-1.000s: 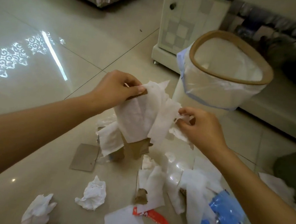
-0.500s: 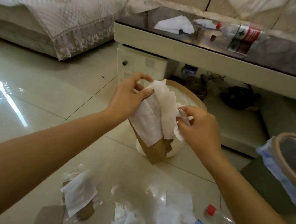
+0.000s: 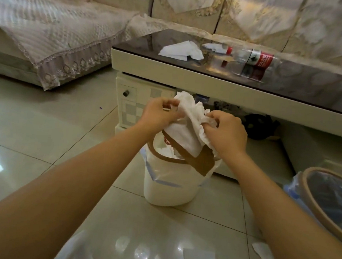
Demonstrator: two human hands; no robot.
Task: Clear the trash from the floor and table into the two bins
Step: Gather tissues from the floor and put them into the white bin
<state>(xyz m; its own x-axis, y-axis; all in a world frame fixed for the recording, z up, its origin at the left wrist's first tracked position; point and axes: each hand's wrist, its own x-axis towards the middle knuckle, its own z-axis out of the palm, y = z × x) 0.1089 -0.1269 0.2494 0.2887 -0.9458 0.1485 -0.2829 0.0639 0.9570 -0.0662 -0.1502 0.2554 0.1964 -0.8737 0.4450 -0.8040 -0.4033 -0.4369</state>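
Both hands, left [image 3: 159, 115] and right [image 3: 225, 132], are pinching a tissue-and-card bundle [image 3: 188, 131] at frame centre, holding it directly over the white bin [image 3: 170, 187], presumably so it drops inside.

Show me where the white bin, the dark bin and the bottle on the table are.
white bin [image 3: 168, 191], head view, front wall.
dark bin [image 3: 306, 185], head view, tan rim.
bottle [image 3: 260, 59], head view, red label.
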